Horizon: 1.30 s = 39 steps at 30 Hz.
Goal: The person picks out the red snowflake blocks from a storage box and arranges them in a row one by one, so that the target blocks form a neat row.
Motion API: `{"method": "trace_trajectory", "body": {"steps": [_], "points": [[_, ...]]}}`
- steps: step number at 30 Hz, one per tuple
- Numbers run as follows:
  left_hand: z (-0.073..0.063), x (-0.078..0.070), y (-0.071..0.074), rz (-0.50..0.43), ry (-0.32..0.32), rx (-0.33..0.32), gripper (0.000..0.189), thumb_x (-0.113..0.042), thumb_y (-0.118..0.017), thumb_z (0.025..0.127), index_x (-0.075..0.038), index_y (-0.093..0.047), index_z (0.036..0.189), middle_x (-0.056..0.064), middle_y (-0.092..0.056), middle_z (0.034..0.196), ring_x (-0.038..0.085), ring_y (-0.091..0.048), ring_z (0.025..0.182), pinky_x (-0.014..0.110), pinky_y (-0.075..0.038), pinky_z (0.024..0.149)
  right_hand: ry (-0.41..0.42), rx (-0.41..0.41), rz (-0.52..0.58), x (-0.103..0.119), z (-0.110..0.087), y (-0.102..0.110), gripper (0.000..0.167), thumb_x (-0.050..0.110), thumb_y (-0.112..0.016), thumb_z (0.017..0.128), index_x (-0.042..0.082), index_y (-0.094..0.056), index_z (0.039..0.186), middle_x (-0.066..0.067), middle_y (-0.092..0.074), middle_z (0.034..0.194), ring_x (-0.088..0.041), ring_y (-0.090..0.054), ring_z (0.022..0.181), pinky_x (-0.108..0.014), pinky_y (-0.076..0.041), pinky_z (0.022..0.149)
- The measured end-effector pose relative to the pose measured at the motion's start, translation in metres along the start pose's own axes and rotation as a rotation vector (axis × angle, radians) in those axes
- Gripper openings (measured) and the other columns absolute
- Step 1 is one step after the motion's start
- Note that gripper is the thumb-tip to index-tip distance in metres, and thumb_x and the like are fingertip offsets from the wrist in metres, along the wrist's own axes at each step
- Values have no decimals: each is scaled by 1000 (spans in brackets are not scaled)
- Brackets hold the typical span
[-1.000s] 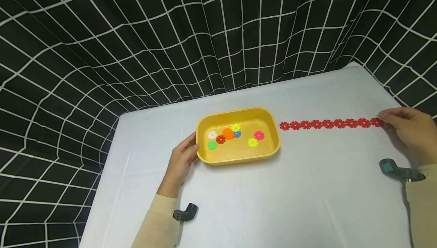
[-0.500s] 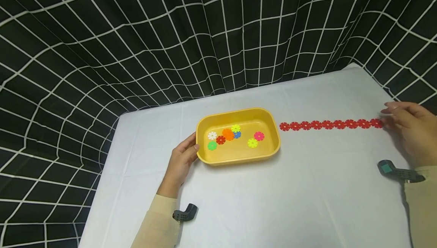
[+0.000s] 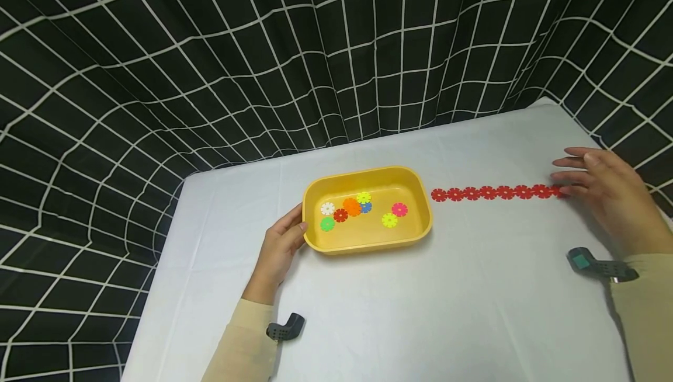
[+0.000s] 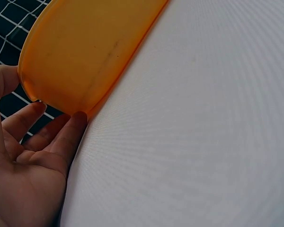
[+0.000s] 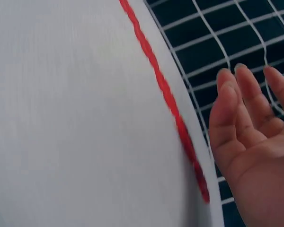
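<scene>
My left hand holds the left end of a yellow plastic tray, thumb at the rim and fingers against the outer wall. In the left wrist view the fingertips meet the tray's end low down. Right of the tray, a straight row of linked red snowflake discs lies on the table. Over the row's right end hovers my right hand, holding nothing, its fingers loosely bent, hiding the last discs in the head view. The right wrist view shows the hand apart from the red row.
Inside the tray lie several loose discs: white, green, red, orange, blue, pink and two yellow, one being the front yellow disc. A black gridded curtain stands behind the white table.
My right hand has let go of the red row's right end, lifted, and moved left over it. The left hand, the tray and the row stay in place.
</scene>
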State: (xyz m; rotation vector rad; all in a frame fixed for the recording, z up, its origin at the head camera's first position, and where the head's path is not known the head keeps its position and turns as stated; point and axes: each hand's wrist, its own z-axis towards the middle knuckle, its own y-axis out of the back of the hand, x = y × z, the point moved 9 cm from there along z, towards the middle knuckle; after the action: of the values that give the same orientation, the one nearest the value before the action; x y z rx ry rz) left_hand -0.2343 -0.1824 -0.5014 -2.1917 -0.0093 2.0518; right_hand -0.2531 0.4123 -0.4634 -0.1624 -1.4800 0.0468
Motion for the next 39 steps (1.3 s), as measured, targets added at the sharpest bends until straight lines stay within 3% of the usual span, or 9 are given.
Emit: {"method": "trace_trajectory", "body": {"steps": [5,15,20,24,39], "points": [[0,0,0,-4,-1,-3,56,-13,-66,107,-2,-53,160,14,-53,160,27,-53,145,36,-52,111,24,124,-42,6,2,-29,41,12,-47,117,12,-51,157,-8,-62,142,-16,-72,114,-20,-60,88],[-1,0,0,2,1,-10,55,-13,-66,107,-3,-54,160,13,-54,160,26,-54,144,36,-53,111,39,298,-141,12,-1,-79,44,11,-39,117,10,-47,160,-16,-54,149,-20,-67,123,-24,-61,92],[0,0,1,-1,4,-8,55,-12,-66,107,-3,-53,160,14,-53,161,27,-53,145,37,-53,111,59,374,-106,15,-6,-105,45,6,-37,116,5,-46,161,-21,-51,150,-24,-65,126,-26,-60,96],[1,1,1,3,4,-4,56,-13,-66,107,-4,-53,160,13,-53,161,27,-54,145,37,-53,111,69,395,-109,18,-10,-122,46,4,-38,115,5,-48,159,-19,-53,149,-25,-65,126,-25,-60,97],[1,0,1,19,-2,-2,55,-14,-66,107,-5,-54,160,13,-54,161,27,-54,145,37,-53,111,121,445,-282,23,-29,-177,46,1,-46,112,11,-53,156,-14,-56,147,-27,-66,123,-27,-61,94]]}}
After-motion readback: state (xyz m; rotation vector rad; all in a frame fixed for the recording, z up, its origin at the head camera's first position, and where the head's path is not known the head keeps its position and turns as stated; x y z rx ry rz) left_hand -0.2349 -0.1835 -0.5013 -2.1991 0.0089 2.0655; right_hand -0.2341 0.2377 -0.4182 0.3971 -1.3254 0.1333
